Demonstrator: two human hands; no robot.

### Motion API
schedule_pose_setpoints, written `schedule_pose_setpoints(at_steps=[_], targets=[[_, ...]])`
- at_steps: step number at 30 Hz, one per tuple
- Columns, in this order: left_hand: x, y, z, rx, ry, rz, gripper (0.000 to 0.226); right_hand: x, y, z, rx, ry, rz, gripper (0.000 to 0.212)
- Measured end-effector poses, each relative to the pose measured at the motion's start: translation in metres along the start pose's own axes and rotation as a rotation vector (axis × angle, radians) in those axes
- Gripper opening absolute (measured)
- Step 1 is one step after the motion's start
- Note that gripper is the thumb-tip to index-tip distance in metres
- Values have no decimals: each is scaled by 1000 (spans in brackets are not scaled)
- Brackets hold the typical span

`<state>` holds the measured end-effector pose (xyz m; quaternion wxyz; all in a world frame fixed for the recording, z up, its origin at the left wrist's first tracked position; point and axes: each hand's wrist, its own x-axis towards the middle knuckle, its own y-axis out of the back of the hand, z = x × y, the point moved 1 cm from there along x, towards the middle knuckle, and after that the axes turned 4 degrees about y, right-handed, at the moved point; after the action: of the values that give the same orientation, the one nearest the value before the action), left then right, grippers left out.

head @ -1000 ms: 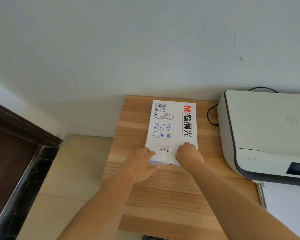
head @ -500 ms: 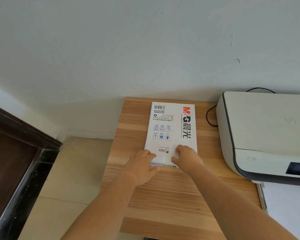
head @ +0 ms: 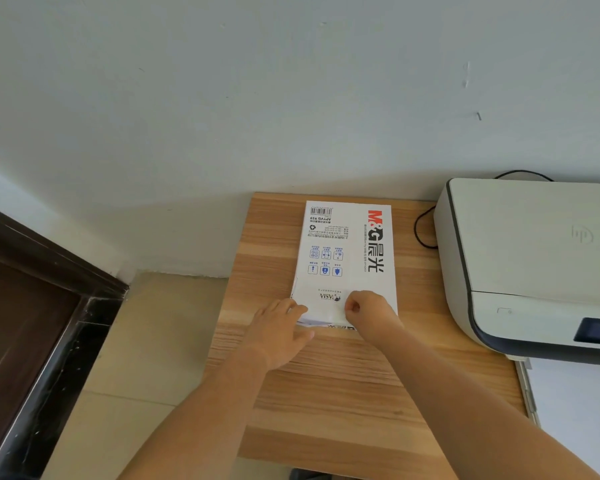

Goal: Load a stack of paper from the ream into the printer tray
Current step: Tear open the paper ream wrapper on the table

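The left hand (head: 278, 332) lies flat with fingers spread, steadying the paper ream (head: 347, 261); the right hand (head: 369, 310) pinches the wrapper flap (head: 323, 306), probably to open it.

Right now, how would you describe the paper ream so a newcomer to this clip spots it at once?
Start at the wooden table against the wall, left of the white printer. The paper ream is the flat white wrapped pack lying there, both hands at its near end. Its red-and-black logo and barcode set it apart from the plain printer and bare wood.
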<state>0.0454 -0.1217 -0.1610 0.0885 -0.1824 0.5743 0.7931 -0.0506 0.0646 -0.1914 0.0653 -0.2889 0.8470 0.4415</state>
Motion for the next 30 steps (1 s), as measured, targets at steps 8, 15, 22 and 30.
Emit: schedule_pose_setpoints(at_steps=[8,15,22,30], targets=[[5,-2,6,5,-29,12,52,-32,-18,14,-97,264,178,11],[3,-8,9,11,-43,34,52,-54,-40,26,-205,461,274,15],[6,-10,12,5,-53,59,53,-69,-66,37,-411,451,184,23],[11,-15,18,23,-78,78,55,-80,-61,48,-339,472,216,17]])
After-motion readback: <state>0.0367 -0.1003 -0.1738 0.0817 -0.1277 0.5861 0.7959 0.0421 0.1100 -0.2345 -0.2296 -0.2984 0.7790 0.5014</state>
